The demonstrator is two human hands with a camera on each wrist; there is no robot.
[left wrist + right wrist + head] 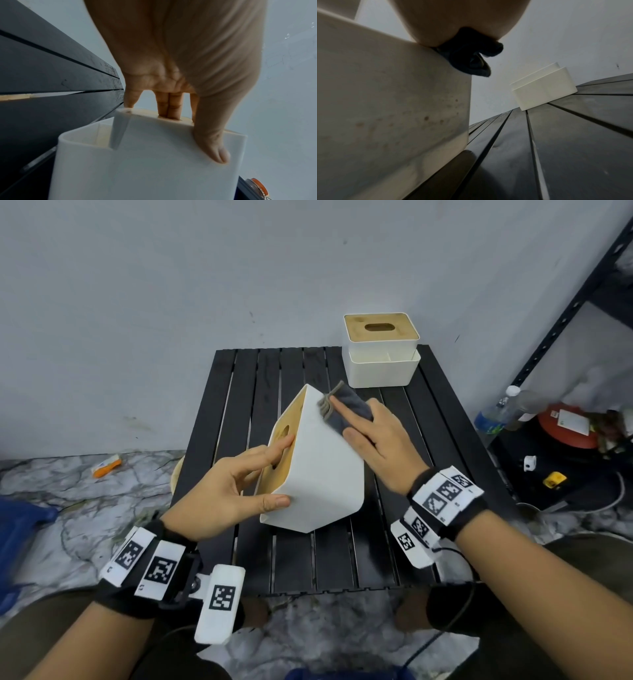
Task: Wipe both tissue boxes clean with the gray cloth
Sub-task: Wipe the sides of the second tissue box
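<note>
Right hand (373,440) lies flat on the cloth (346,412) with straight fingers and presses it onto the white side of the near box (318,470). That cloth sits under the fingers, at the far top part of the near box, and a bit of gray fringe sticks out past the fingertips. From the right wrist view, the cloth (471,54) hangs a little over the edge of the near box (385,108).

Left hand (226,491) grips the near box. Its thumb lies on the white side close to the person, and its fingers reach over the wooden lid, with some going into the slot. From the left wrist view, the thumb (212,146) presses the white wall of the near box (145,169).

This near box is tipped on its side on the dark slatted surface (342,559). Behind it, at the far right corner of the surface, the far box (380,350) stands upright, well apart from both hands.
</note>
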